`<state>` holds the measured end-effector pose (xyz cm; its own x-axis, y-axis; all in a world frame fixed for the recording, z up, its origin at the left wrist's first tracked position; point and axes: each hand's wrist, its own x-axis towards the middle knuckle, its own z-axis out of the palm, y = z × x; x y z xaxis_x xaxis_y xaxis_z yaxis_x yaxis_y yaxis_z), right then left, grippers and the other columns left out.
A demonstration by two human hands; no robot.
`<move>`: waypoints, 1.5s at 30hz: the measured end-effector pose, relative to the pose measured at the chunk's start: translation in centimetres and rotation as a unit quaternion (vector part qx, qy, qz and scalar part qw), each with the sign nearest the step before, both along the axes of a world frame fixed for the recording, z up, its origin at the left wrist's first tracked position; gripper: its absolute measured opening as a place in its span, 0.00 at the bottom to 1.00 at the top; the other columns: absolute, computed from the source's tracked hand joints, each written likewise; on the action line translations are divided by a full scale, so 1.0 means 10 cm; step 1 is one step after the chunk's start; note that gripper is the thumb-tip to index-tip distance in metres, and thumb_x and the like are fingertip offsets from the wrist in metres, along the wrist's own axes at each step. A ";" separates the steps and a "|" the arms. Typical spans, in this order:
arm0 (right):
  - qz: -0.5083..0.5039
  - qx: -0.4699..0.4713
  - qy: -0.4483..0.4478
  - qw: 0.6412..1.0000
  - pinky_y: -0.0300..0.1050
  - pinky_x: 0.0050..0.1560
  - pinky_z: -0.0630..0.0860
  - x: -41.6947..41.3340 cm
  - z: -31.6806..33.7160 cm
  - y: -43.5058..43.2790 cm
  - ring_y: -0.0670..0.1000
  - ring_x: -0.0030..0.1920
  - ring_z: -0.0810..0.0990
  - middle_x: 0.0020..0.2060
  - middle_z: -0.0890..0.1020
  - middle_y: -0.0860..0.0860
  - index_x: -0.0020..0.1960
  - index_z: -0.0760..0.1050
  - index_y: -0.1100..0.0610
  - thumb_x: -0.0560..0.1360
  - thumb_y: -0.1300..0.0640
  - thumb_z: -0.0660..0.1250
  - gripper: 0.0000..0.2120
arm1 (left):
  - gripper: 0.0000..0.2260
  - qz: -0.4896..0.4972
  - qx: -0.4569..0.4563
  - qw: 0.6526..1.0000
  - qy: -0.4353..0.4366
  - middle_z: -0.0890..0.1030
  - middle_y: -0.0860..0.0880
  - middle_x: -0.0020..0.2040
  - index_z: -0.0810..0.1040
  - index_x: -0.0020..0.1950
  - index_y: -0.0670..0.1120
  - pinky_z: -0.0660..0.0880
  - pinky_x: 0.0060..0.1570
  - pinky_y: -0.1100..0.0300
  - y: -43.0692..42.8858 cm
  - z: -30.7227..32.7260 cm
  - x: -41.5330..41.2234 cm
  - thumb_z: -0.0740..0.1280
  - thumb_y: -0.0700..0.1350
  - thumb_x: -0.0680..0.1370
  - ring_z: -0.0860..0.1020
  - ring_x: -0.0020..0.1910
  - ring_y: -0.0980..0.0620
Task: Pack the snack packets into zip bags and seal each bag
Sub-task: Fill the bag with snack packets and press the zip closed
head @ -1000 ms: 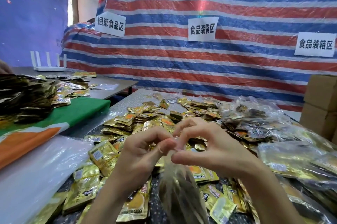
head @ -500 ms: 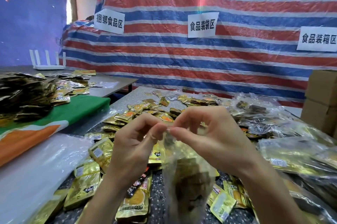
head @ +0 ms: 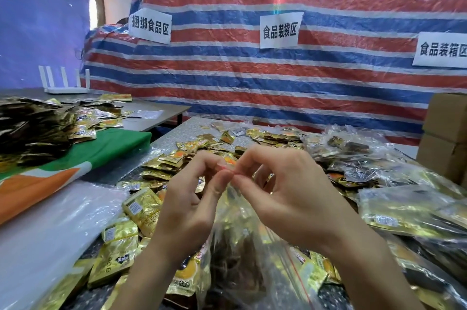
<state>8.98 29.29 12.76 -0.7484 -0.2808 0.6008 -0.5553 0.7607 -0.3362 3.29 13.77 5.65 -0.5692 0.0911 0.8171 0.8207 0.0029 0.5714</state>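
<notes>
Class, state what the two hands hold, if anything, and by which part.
The left hand and right hand both pinch a clear zip bag of snack packets by its top edge; the bag hangs below.

A makeshift food-packing workshop is shown here. The back is closed off with a red, white and blue striped tarpaulin [head: 303,82], and three paper signs are pinned to it. The left sign [head: 149,26] is marked as the food-bundling area, the middle sign [head: 280,31] as food-bagging, and the right sign [head: 441,50] as food-boxing. The desk [head: 185,129] is strewn with loose gold snack packets [head: 142,206]. Filled clear bags [head: 353,155] are heaped on the right, and cardboard boxes [head: 446,117] are stacked at the edge.
</notes>
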 end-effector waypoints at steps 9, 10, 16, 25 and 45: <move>0.009 -0.009 -0.032 0.999 0.51 0.33 0.74 0.07 0.06 0.03 0.46 0.32 0.77 0.34 0.81 0.45 0.47 0.80 0.47 0.77 0.49 0.69 0.03 | 0.05 -0.088 0.060 0.994 -0.026 0.81 0.49 0.40 0.81 0.45 0.47 0.77 0.41 0.54 -0.06 0.04 0.02 0.70 0.48 0.75 0.80 0.39 0.46; 0.012 -0.020 -0.041 0.999 0.53 0.34 0.76 0.08 0.06 0.04 0.46 0.33 0.78 0.34 0.81 0.45 0.46 0.80 0.47 0.77 0.50 0.70 0.02 | 0.05 -0.095 0.071 0.993 -0.027 0.82 0.48 0.39 0.82 0.45 0.46 0.78 0.41 0.53 -0.07 0.04 0.02 0.71 0.47 0.75 0.80 0.39 0.46; 0.007 -0.006 -0.042 0.999 0.44 0.33 0.72 0.12 0.05 -0.02 0.44 0.33 0.78 0.33 0.79 0.35 0.43 0.77 0.46 0.74 0.42 0.70 0.09 | 0.02 -0.106 0.107 0.989 -0.008 0.82 0.46 0.38 0.83 0.41 0.48 0.76 0.41 0.42 -0.05 0.06 0.05 0.71 0.44 0.74 0.79 0.39 0.40; -0.019 -0.037 -0.077 0.996 0.43 0.31 0.68 0.16 0.09 -0.02 0.41 0.26 0.74 0.33 0.81 0.42 0.42 0.81 0.45 0.75 0.45 0.72 0.05 | 0.04 -0.064 0.151 0.986 0.006 0.81 0.47 0.36 0.81 0.41 0.47 0.76 0.37 0.53 0.01 0.05 0.10 0.71 0.46 0.74 0.79 0.36 0.45; 0.006 -0.050 -0.204 0.978 0.53 0.42 0.82 0.00 0.14 0.30 0.52 0.38 0.82 0.35 0.85 0.43 0.41 0.85 0.49 0.75 0.51 0.74 0.05 | 0.04 0.025 0.224 0.974 -0.030 0.79 0.49 0.32 0.82 0.38 0.50 0.74 0.37 0.55 -0.11 -0.02 -0.13 0.73 0.49 0.72 0.76 0.32 0.48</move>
